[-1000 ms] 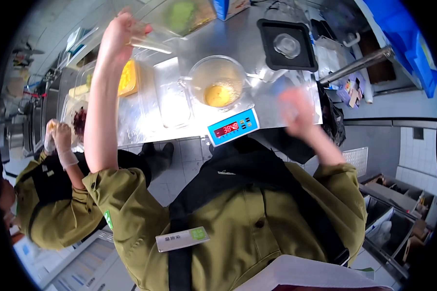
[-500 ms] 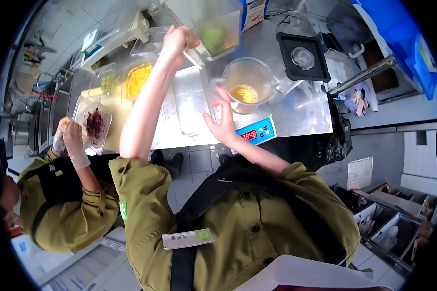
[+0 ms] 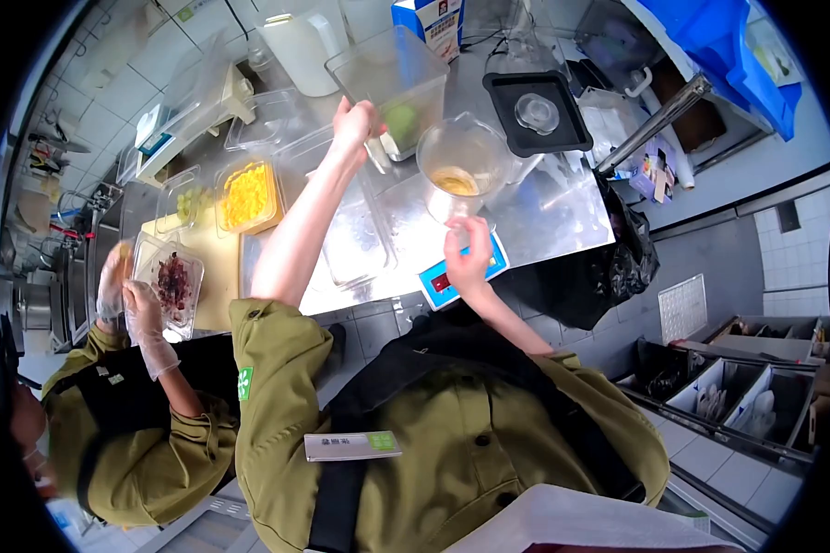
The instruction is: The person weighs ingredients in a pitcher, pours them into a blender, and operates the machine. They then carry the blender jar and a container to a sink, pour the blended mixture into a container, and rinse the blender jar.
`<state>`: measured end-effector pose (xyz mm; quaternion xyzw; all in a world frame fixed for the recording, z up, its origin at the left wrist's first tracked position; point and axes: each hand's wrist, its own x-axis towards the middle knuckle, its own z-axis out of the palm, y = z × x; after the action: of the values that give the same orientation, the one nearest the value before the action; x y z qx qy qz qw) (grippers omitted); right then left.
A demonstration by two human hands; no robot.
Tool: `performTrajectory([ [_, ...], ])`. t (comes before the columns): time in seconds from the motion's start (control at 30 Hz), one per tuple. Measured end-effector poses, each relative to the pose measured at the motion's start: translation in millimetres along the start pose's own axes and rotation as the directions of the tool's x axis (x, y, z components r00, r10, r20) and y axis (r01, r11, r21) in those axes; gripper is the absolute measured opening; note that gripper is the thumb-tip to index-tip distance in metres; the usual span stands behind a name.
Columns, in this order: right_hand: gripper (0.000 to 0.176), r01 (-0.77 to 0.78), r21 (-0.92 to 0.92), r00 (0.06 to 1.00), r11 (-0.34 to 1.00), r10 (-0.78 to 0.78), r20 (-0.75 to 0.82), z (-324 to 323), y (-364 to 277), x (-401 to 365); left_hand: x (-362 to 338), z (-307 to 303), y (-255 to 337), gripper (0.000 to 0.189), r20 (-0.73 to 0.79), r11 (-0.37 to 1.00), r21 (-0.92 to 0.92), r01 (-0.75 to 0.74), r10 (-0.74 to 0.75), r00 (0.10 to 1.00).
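My left hand (image 3: 353,124) is closed at the near edge of a tall clear container (image 3: 420,78), which has something green inside. Its fingertips overlap the container wall, and a pale strip shows just below them. My right hand (image 3: 470,258) is held with curved fingers, thumb apart, over a blue digital scale (image 3: 440,293), partly covering the red display. Just beyond those fingers stands a clear plastic jug (image 3: 466,152) with a little yellowish liquid at the bottom. A flat clear tray (image 3: 360,244) lies between my two arms.
A co-worker's gloved hands (image 3: 138,309) are at a container of dark red pieces (image 3: 177,281) on the left. Yellow pieces fill another box (image 3: 249,195). A black square lid (image 3: 538,112) lies at the right. A white pitcher (image 3: 304,51) and a blue carton (image 3: 431,26) stand behind.
My right hand has drawn back from the jug's side to the scale, its fingers more curled. My left hand stays by the clear container. The camera view has shifted.
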<state>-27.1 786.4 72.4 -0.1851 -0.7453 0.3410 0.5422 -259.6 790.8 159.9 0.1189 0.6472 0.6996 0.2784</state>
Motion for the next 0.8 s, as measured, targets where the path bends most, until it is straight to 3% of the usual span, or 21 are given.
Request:
performTrajectory([
  [0.1,0.013,-0.127,0.441,0.978,0.888,0.186,-0.092,-3,20,0,-1,-2,-1,0.036,-0.014,1.0,0.005,0.01,-0.01,1.0],
  [0.17,0.01,-0.145,0.415,0.961,0.898,0.227,-0.157,-14,27,15,10,-6,-16,0.058,-0.019,1.0,0.003,0.025,-0.025,0.999],
  [0.27,0.006,-0.091,0.304,0.978,0.948,0.142,-0.153,-41,3,59,16,-12,-22,0.068,-0.002,1.0,0.003,-0.001,0.001,1.0],
  [0.3,0.005,-0.043,0.242,0.988,0.969,0.077,-0.132,-46,-8,75,15,-15,-23,0.072,0.005,1.0,0.008,-0.004,0.004,1.0],
  [0.43,0.01,-0.18,0.352,0.984,0.918,0.164,0.076,-54,-40,151,15,-20,-22,0.072,0.037,0.998,0.031,-0.047,0.046,0.998],
  [0.47,0.012,-0.155,0.325,0.986,0.933,0.126,0.11,-50,-39,168,13,-21,-21,0.071,0.062,0.998,0.054,-0.029,0.025,0.998],
  [0.57,0.016,-0.094,0.192,0.973,0.977,0.049,0.224,-32,-39,210,8,-21,-26,0.031,0.036,0.996,0.053,-0.067,0.065,0.997],
  [0.6,0.02,-0.077,0.133,0.96,0.988,0.038,0.277,-26,-39,222,1,-22,-23,0.048,0.067,0.993,0.107,-0.059,0.052,0.996],
  [0.7,0.019,0.031,0.021,0.905,0.999,-0.037,0.425,-8,-30,250,-6,-27,-18,0.076,0.09,0.981,0.184,-0.06,0.044,0.995],
  [0.8,0.024,0.138,-0.085,0.81,0.987,-0.063,0.583,6,-34,272,-11,-33,-19,0.077,0.194,0.995,0.088,-0.048,0.03,0.981],
])
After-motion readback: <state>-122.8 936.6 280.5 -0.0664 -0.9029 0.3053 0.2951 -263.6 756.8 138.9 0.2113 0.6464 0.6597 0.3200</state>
